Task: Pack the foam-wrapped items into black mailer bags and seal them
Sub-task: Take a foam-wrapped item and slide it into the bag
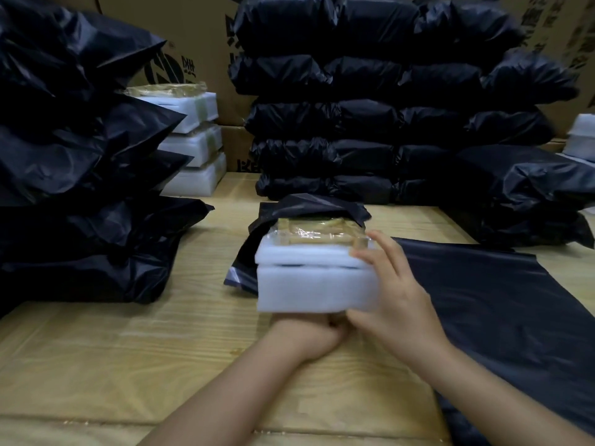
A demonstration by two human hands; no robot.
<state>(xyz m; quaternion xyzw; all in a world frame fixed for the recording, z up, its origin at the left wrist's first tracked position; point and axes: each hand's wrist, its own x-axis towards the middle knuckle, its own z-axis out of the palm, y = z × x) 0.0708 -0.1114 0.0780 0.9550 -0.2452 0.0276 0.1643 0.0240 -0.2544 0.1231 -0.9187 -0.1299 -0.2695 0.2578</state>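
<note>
A white foam-wrapped item (314,281) with yellowish tape on top sits at the middle of the wooden table, its far end inside the mouth of an open black mailer bag (309,209). My right hand (396,297) grips the item's near right corner, fingers over the top edge. My left hand (309,333) is under the item's near edge, palm up; its fingers are hidden beneath the foam.
Flat black mailer bags (502,317) lie to the right. Packed black bags are stacked at the back (386,107) and piled on the left (74,156). Foam-wrapped items (196,143) stand stacked at the back left. Cardboard boxes (206,33) stand behind. Bare wooden table (112,365) lies in front.
</note>
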